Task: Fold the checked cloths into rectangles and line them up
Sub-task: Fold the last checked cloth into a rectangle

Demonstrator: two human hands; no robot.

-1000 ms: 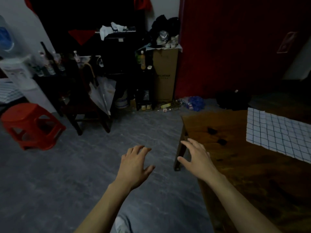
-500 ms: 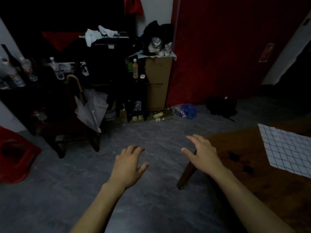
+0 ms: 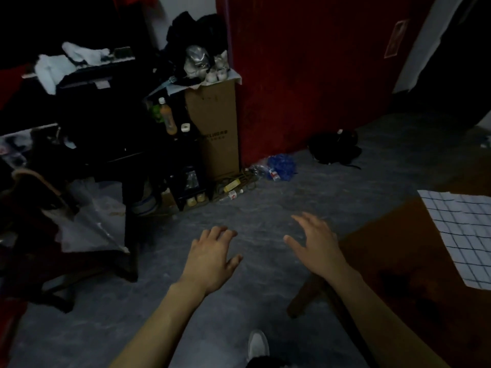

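A white cloth with a dark check pattern (image 3: 463,232) lies flat on the brown wooden table (image 3: 398,261) at the right edge of the view, partly cut off by the frame. My left hand (image 3: 211,257) hovers over the grey floor with relaxed, empty fingers. To its right, my right hand (image 3: 317,241) is held out near the table's left corner, fingers spread and empty. Both hands are well apart from the cloth.
A cardboard box (image 3: 215,128), a dark shelf with bottles (image 3: 167,120), a folded umbrella (image 3: 90,221) and a dark chair crowd the left. A red wall (image 3: 305,62) stands behind. A blue bag (image 3: 281,166) and a black bag (image 3: 334,147) lie on the floor. My shoe (image 3: 257,343) shows below.
The view has swung left and up, so the table and checked cloth slid toward the right edge. Both hands stay held out, empty, in about the same pose.
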